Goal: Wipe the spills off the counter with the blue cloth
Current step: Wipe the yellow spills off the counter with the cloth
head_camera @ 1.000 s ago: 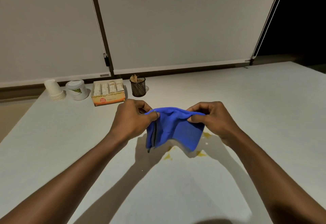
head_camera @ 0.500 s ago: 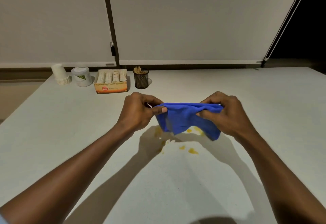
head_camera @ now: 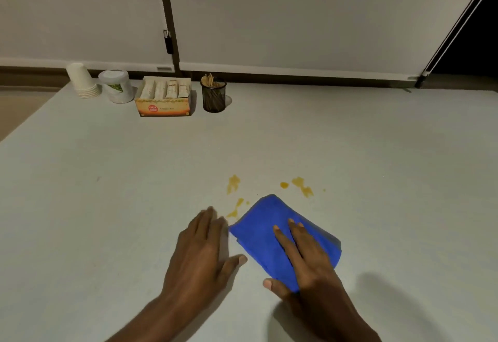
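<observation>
A: Where does the blue cloth (head_camera: 272, 236) sit?

B: Folded into a thick pad, flat on the pale bench (head_camera: 107, 193), lower centre of the frame. The right hand (head_camera: 307, 263) lies spread on its near right part, fingers straight and palm down, the thumb off the cloth's near edge on the bench. It pinches nothing; it presses.

A: And the left hand (head_camera: 200, 255)?

B: Also spread flat, on the bare bench just left of the cloth, fingertips close to its left corner. Whether it touches the cloth cannot be told.

A: The spills (head_camera: 234, 196)?

B: Yellow-orange streaks and dots just above the cloth: one pair toward its upper left, another cluster toward its upper right. None looks wiped yet, so the task seems barely begun.

A: How will the cloth handle?

B: Probably soft, light and limp. Left loose it would bunch or unfold when pushed, so a flat palm over the middle of the folded pad looks the better hold, weight kept over the layers, leading edge slid into the streaks.

A: Anything at risk?

B: The paper cups (head_camera: 82, 81), white tub (head_camera: 117, 87), sachet box (head_camera: 164, 97) and mesh pot (head_camera: 213, 96) stand well apart at the upper left.
</observation>
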A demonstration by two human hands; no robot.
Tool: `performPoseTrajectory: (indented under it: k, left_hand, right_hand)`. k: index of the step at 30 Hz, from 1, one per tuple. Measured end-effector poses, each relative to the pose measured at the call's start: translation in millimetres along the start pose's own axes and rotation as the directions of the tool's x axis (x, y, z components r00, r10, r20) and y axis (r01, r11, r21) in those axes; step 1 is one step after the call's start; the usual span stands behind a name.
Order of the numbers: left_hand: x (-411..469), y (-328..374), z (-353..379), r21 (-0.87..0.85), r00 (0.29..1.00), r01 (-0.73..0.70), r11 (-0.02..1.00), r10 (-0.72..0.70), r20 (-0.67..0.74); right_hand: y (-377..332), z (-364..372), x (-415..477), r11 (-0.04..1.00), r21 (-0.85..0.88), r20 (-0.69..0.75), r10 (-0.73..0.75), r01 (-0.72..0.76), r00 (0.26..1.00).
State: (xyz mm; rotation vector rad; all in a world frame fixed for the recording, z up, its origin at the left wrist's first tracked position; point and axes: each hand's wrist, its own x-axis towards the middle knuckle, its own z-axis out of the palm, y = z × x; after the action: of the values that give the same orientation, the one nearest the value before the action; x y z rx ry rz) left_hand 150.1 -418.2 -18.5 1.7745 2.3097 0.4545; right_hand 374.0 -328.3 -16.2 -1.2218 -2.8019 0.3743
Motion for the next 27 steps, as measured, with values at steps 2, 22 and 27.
performPoseTrajectory:
  k: [2,22,27]
  left_hand:
    - [-10.9,-5.5,6.1,0.102,0.985,0.088,0.991,-0.102,0.137]
    - [-22.4,-19.7,28.7,0.052,0.976,0.189,0.981,-0.193,0.099]
    - [-18.5,-21.0,30.2,-0.005,0.964,0.26,0.966,-0.259,0.065]
  right_hand:
    - [-2.5,2.9,12.7,0.994,-0.102,0.087,0.044,-0.035,0.995]
    - [-22.8,12.3,99.1,0.99,-0.027,0.065,0.142,-0.14,0.988]
    - [-39.6,43.3,75.2,0.987,-0.156,0.126,0.06,-0.04,0.99]
